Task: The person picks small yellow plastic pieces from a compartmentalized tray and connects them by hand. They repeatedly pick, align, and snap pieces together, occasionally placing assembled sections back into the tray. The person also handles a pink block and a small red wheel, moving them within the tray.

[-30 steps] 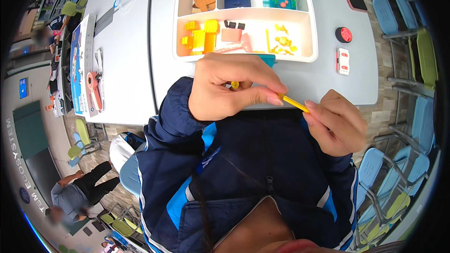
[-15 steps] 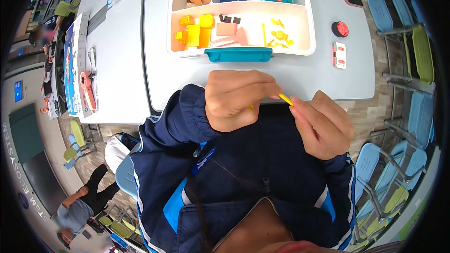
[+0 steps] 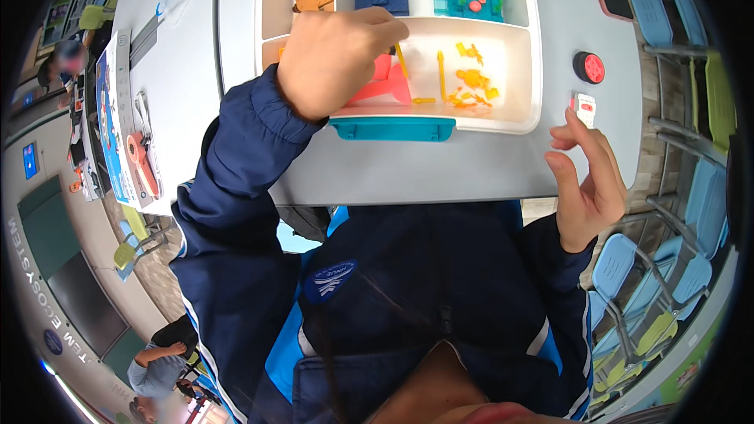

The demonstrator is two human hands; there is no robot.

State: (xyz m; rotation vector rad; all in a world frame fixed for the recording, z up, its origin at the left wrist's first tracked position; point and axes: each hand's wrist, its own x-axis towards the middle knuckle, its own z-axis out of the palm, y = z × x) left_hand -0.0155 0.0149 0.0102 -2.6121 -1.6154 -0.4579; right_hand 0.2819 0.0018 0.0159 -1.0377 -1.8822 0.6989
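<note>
Hands apart over a pale grey tabletop (image 3: 471, 165). Left hand (image 3: 334, 59) reaches into the near compartment of a white plastic sorting tray (image 3: 530, 86), fingertips pinched on a thin yellow plastic rod (image 3: 401, 60) that slants down into the compartment, just beside a flat pink plastic piece (image 3: 385, 88). Small orange plastic parts (image 3: 471, 86) lie to the right in the same compartment. Right hand (image 3: 585, 184) hovers at the tabletop's near edge, fingers loosely curled, holding nothing, near a small white and red block (image 3: 584, 107) and a round red button (image 3: 589, 67).
</note>
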